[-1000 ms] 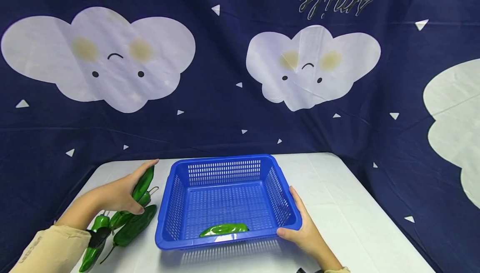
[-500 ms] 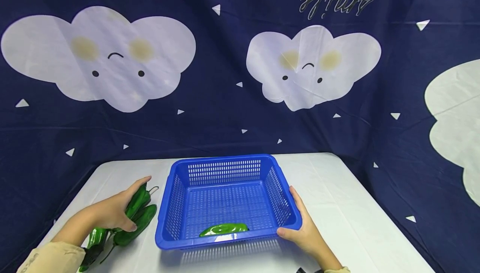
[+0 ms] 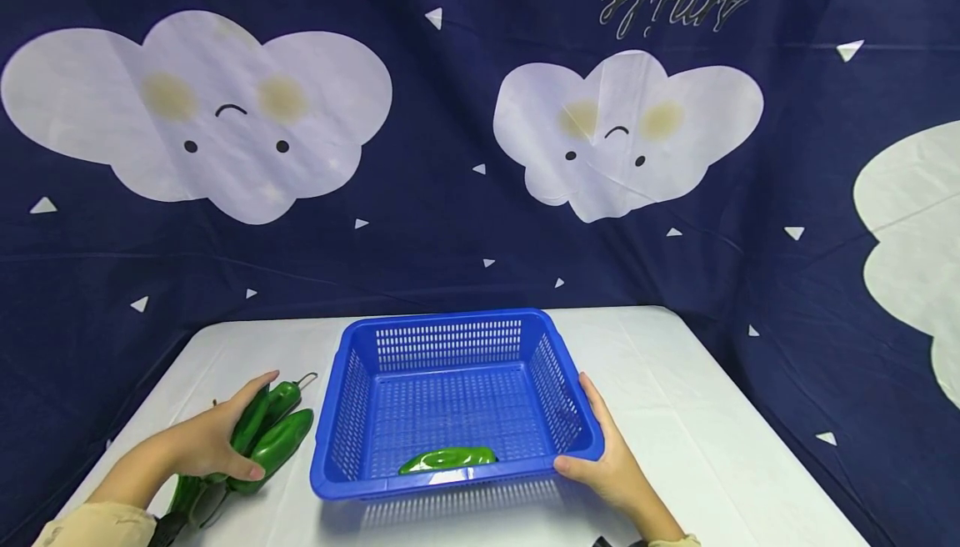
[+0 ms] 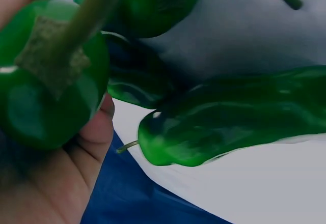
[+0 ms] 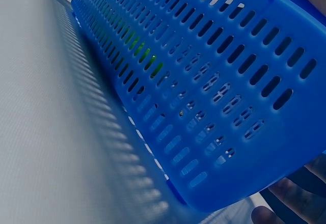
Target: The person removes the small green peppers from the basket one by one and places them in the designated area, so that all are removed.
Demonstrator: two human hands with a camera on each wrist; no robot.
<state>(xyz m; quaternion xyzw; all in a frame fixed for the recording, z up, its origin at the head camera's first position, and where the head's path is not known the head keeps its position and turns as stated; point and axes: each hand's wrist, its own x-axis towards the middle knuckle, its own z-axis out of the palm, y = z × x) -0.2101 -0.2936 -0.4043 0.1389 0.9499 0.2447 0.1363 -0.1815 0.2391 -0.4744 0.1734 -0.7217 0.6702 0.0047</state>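
Head, left grip [image 3: 204, 440]: curled round green pepper [image 3: 251, 422], long axis slanting far-right; blue basket [image 3: 525, 472] lies rightward.
Head, right grip [image 3: 611, 468]: holds basket's near-right corner.
Left wrist, pepper stem [image 4: 91, 15]: toward camera.
Right wrist, basket wall [image 5: 285, 132]: beside fingers [image 5: 298, 198].

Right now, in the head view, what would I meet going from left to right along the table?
Left grip around a long green pepper, perforated blue basket with another green pepper inside, right grip on the basket's corner.

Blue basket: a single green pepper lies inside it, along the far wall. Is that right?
Not the far wall: the head view shows the single green pepper inside the blue basket along its near wall.
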